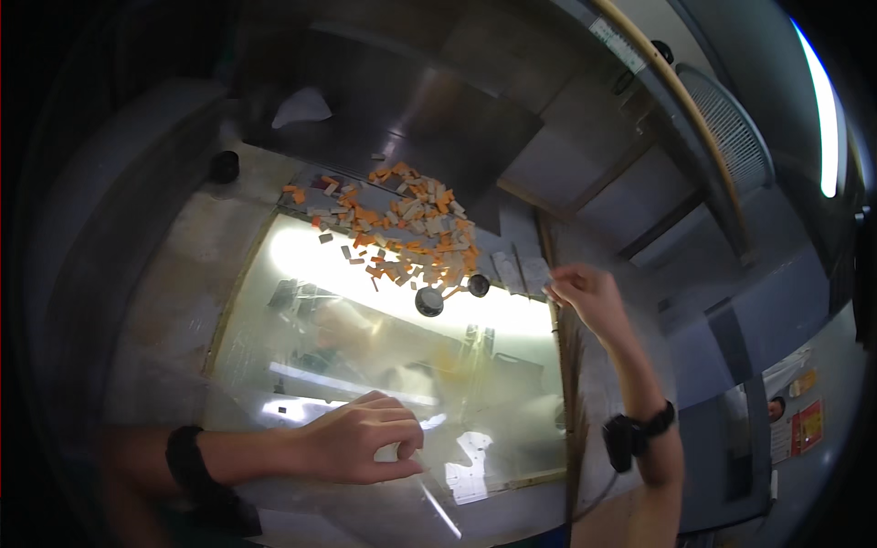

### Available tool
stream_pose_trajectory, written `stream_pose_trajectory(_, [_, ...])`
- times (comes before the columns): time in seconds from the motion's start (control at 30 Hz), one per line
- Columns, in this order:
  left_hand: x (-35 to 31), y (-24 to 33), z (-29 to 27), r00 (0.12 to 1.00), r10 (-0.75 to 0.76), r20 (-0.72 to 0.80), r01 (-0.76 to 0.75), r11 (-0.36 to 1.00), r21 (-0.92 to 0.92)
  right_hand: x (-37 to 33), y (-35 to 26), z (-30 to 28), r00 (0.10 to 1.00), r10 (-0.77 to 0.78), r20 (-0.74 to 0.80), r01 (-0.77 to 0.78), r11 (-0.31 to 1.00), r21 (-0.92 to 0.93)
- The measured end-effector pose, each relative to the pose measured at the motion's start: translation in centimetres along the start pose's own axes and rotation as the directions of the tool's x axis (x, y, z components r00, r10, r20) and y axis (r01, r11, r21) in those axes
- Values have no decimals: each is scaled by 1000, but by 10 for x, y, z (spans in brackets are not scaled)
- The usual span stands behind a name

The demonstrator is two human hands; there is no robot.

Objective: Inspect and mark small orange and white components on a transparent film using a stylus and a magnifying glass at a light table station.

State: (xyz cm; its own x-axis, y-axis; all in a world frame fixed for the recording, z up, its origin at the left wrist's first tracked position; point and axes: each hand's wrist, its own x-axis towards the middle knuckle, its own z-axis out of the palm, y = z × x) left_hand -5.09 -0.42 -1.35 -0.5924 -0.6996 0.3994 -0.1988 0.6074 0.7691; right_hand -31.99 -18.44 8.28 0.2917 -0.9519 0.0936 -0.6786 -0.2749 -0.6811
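Observation:
My left hand (365, 440) is over the near part of a glossy, lit glass-like tabletop (512, 384). Its fingers are curled, thumb and forefinger drawn together; whatever is in them is too small to make out. At the panel's right edge, my right hand (586, 294) pinches its fingertips beside pale flat strips (510, 272); the thing in that pinch, if any, cannot be made out. A heap of small orange and grey-white rectangular pieces (425, 219) spreads across the far side. Close to it stand a round dark container with a pale top (428, 301) and a smaller black round piece (479, 285).
A torn-looking white sheet (470, 466) lies on the near right of the panel. Dark metal sheeting (411, 110) lies behind the heap, with a crumpled white piece (302, 107) on it. A black round object (224, 166) sits at far left. A slatted basket (726, 128) stands upper right.

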Motion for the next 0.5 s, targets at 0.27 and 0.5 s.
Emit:
stream_pose_trajectory(0.27, [-4,-2,-2,995,96,-38,-94,994,47,75,44,55,983,-164,-88,76,785,-614])
stream_pose_trajectory(0.5, [-5,-7,-5,995,104,-5,-103,990,101,55,13,47,999,-39,37,25,945,325])
